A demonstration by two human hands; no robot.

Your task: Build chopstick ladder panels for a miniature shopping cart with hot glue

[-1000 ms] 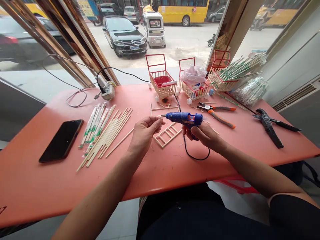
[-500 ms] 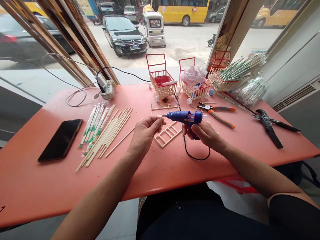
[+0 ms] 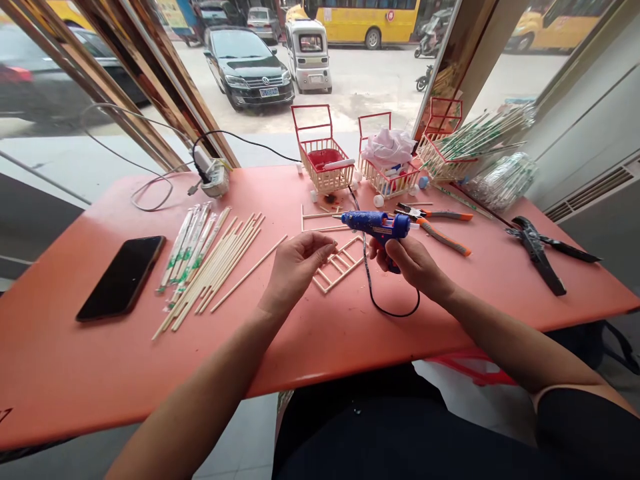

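My right hand [image 3: 410, 262] grips a blue glue gun [image 3: 377, 225] by its handle, nozzle pointing left, a little above the table. Its black cord [image 3: 383, 303] loops on the orange table [image 3: 100, 373]. My left hand [image 3: 297, 267] is curled in a pinch at the edge of a small ladder-like wooden frame [image 3: 340, 263] that lies flat on the table. Whether a short stick piece is between the fingertips I cannot make out. More glued sticks [image 3: 320, 217] lie just behind the frame.
A pile of chopsticks [image 3: 215, 263] and a black phone [image 3: 121, 277] lie to the left. Three small stick carts [image 3: 325, 167] stand at the back, with pliers [image 3: 435, 223], black shears [image 3: 543, 252] and a power strip [image 3: 213, 177] around them.
The glue gun has moved away from my left hand, back and slightly right. My left hand has lowered towards the ladder frame, fingers still pinched.
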